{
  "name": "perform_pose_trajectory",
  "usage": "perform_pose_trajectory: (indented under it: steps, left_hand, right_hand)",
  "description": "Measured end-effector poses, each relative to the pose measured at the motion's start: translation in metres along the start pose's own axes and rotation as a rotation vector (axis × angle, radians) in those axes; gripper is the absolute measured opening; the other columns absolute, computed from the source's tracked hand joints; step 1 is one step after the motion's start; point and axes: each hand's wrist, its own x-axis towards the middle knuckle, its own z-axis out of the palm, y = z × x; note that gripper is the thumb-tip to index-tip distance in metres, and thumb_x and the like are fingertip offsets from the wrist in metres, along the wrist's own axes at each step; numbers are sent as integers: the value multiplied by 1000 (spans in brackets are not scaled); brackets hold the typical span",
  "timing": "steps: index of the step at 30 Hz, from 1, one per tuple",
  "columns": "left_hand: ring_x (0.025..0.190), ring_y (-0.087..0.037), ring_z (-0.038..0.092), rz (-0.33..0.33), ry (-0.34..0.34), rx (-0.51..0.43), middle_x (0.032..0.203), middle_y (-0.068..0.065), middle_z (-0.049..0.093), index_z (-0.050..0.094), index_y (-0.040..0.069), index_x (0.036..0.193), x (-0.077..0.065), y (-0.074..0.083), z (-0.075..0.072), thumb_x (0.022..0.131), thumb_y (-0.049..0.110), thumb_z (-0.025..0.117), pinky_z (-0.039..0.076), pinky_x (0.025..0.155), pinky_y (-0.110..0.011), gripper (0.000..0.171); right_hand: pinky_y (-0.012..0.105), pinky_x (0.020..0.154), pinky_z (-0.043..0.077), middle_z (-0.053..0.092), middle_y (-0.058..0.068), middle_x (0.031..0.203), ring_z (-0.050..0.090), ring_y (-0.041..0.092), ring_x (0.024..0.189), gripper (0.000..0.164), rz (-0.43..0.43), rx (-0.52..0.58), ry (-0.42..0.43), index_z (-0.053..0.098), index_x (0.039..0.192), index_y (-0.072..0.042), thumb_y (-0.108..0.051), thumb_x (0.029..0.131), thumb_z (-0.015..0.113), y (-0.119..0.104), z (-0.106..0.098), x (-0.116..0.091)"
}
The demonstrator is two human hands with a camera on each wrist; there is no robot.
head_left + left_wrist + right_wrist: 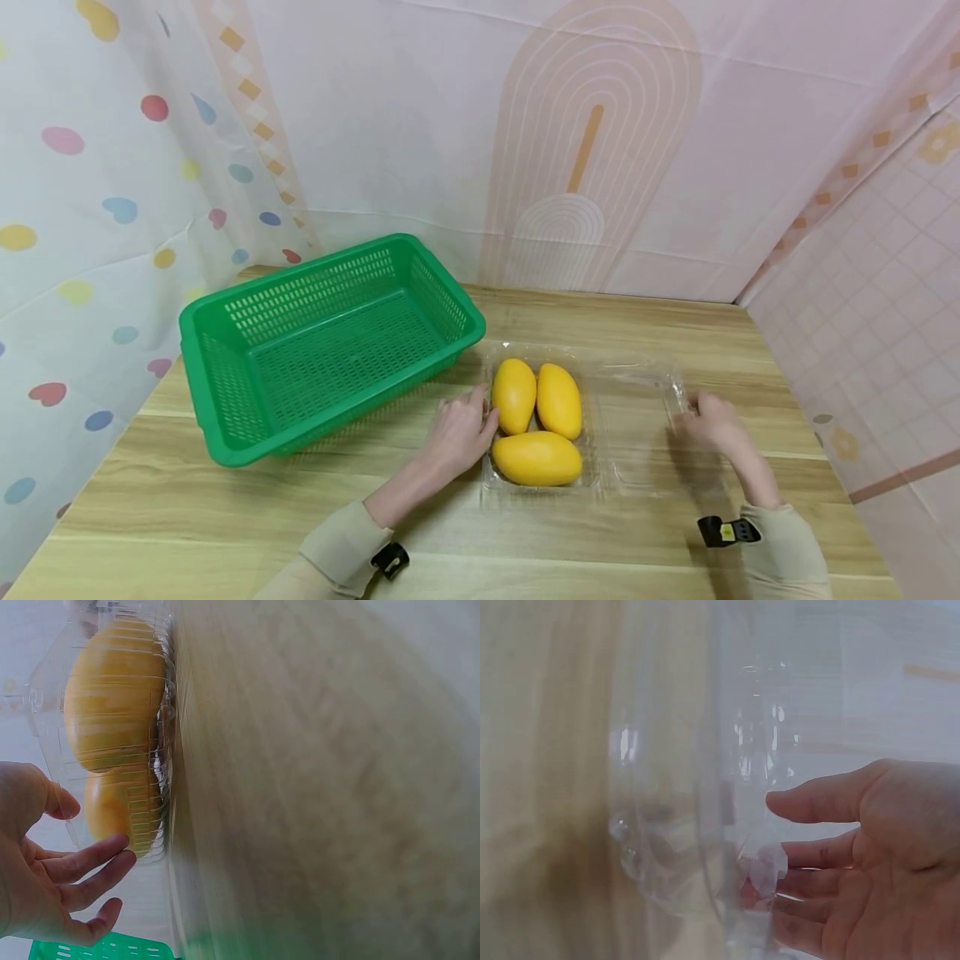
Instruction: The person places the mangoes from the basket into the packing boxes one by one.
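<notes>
A clear plastic clamshell box [487, 475] lies open on the table, its see-through lid [637, 417] folded out to the right. Inside the base are three yellow mangoes: two upright ones [514, 396] [559, 402] side by side at the back and one lying crosswise [537, 458] in front. My left hand [461, 429] rests at the box's left side; in the left wrist view, its loosely bent fingers [97, 859] touch the side wall and the thumb is near the rim. At the lid's outer edge, my right hand [712, 422] holds the rim between thumb and fingers.
A green slotted basket [322, 446] with nothing in it stands left of the box, behind my left hand. Printed cloth [405, 125] hangs behind the wooden table [405, 542] and along both sides.
</notes>
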Motion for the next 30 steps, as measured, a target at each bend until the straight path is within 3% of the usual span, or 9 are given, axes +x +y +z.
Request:
perform_pose_trajectory:
  steps: [2,5,10,18,21,25,27,30]
  left_hand:
    - [70,-21,63,-3,-2,-3,73,-3,62,58,-5,114,0,0,0,90,19,62,50,74,-44,34]
    - [69,-20,61,-2,-6,-2,72,-2,61,59,-3,111,1,0,0,90,20,62,50,74,-44,31]
    - [68,-19,60,4,-4,-1,72,-1,60,58,-2,108,1,-1,-1,90,20,62,49,72,-42,28]
    - [71,-20,61,4,0,-15,74,-2,62,59,-3,111,1,-1,-2,90,20,62,50,72,-42,31]
    - [72,-19,62,2,-4,-18,74,-2,63,59,-3,110,0,-1,-2,90,20,62,50,72,-42,30]
    - [74,-20,62,-6,-17,-26,76,-3,63,59,-3,111,0,-1,-2,91,20,61,50,75,-43,31]
    - [75,-20,62,-10,-22,-29,77,-3,64,59,-3,112,0,-1,-2,91,20,61,50,76,-44,31]
    - [76,-20,62,-13,-25,-32,77,-3,64,59,-3,112,0,-1,-2,91,20,61,50,77,-44,32]
  right_hand:
    - [45,75,49,55,32,101,55,41,93,40,-15,16,7,45,114,21,-10,91,52,-1,-6,-2]
    - [45,75,51,56,31,100,57,43,92,37,-56,30,21,44,113,20,-8,90,51,-2,-14,-8]
    - [54,84,50,52,42,117,53,55,106,48,-124,78,-17,37,123,21,-15,95,51,-5,-31,-18]
    - [53,87,48,47,37,131,49,51,118,60,-235,191,-77,24,141,12,-31,102,40,-17,-59,-31]
    - [38,92,49,48,31,135,50,42,123,56,-311,265,-77,20,145,5,-30,104,34,-24,-64,-35]
    - [14,90,43,48,29,137,55,9,121,50,-441,396,-64,21,148,-3,-29,106,24,-33,-62,-37]
    - [10,91,42,47,31,136,54,-4,116,51,-502,484,-43,23,148,-2,-30,106,20,-39,-57,-35]
    - [11,91,44,52,26,131,54,-7,112,52,-570,594,12,26,145,4,-30,106,19,-49,-45,-28]
